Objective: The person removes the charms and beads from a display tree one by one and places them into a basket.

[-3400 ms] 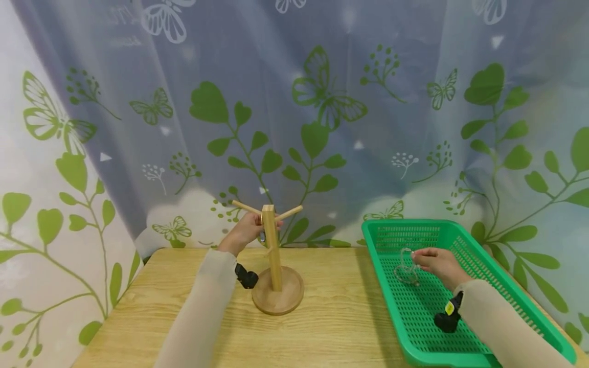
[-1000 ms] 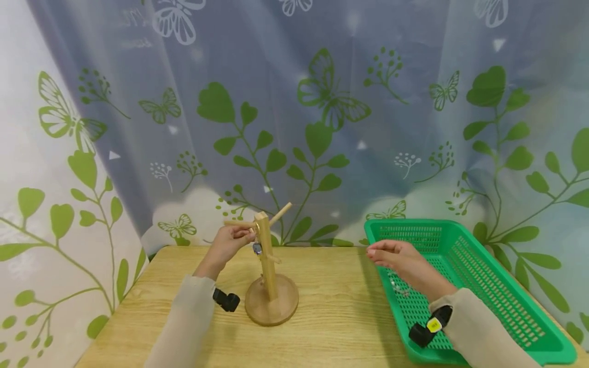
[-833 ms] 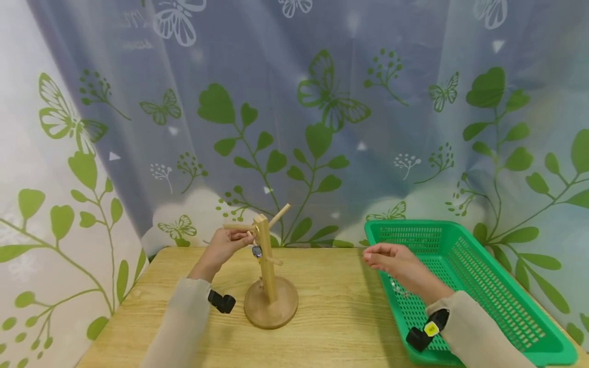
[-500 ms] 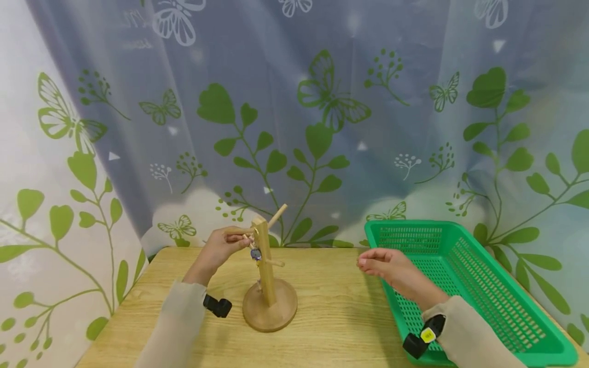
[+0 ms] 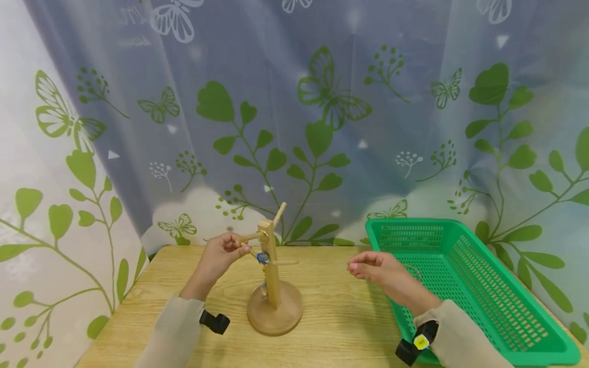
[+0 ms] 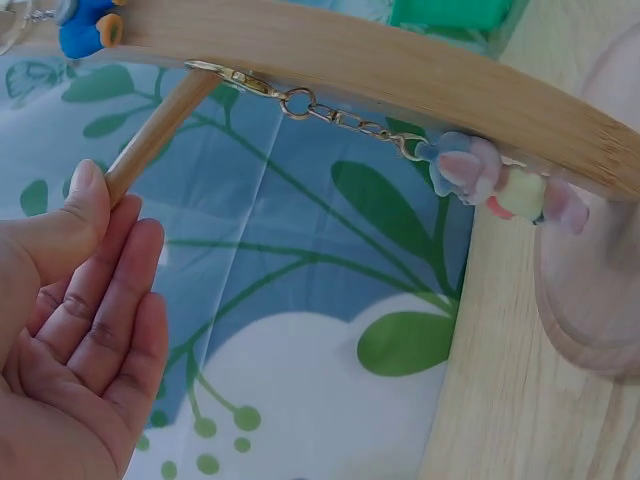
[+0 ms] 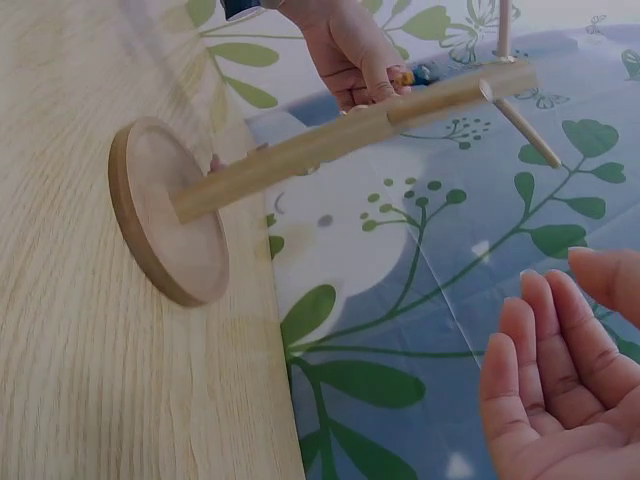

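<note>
My left hand [image 5: 216,260] pinches the tip of a wooden peg [image 6: 150,140] on a pegged stand [image 5: 272,271] with a round base. In the left wrist view, a keychain [image 6: 300,103] with a gold clasp hangs at that peg's root, its pastel figure charm [image 6: 470,170] lying against the post. A blue charm [image 6: 88,30] hangs higher up the post. My right hand [image 5: 384,276] hovers between the stand and the green basket [image 5: 460,352]. Its fingers [image 7: 560,340] are loosely bent, with nothing between them in the right wrist view.
A thin pale loop [image 5: 412,271] shows in the basket, partly behind the right hand. The basket stands at the right of the wooden table [image 5: 331,306]. A curtain [image 5: 368,102] printed with leaves and butterflies hangs behind the table.
My right hand has left the basket and a clear stringy item it held there, moving left. My left hand has shifted from the post to the peg tip, and the stand has turned slightly.
</note>
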`<action>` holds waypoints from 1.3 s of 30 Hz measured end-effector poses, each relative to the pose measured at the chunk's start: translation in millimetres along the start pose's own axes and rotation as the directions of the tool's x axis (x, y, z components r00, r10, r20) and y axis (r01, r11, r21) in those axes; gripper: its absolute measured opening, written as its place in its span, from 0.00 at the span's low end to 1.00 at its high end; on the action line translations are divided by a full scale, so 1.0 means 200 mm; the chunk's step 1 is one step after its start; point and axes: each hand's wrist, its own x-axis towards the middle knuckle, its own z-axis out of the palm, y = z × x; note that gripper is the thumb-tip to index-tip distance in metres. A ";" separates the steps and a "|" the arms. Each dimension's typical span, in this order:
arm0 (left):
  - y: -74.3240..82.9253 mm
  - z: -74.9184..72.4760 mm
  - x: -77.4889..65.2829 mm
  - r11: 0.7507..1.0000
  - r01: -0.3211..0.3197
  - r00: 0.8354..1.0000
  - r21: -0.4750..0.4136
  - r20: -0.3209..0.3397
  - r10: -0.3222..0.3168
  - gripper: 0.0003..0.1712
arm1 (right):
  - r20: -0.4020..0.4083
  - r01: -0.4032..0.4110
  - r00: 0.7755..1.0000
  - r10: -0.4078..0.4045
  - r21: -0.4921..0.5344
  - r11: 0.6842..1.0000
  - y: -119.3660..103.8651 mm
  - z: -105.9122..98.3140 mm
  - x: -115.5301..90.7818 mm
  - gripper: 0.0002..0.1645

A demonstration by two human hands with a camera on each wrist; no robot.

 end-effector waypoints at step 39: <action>0.10 0.07 -0.09 0.995 -0.101 0.943 0.022 0.319 0.089 0.15 | -0.312 0.184 0.937 -0.160 0.048 0.982 0.01 0.41 -0.01 0.14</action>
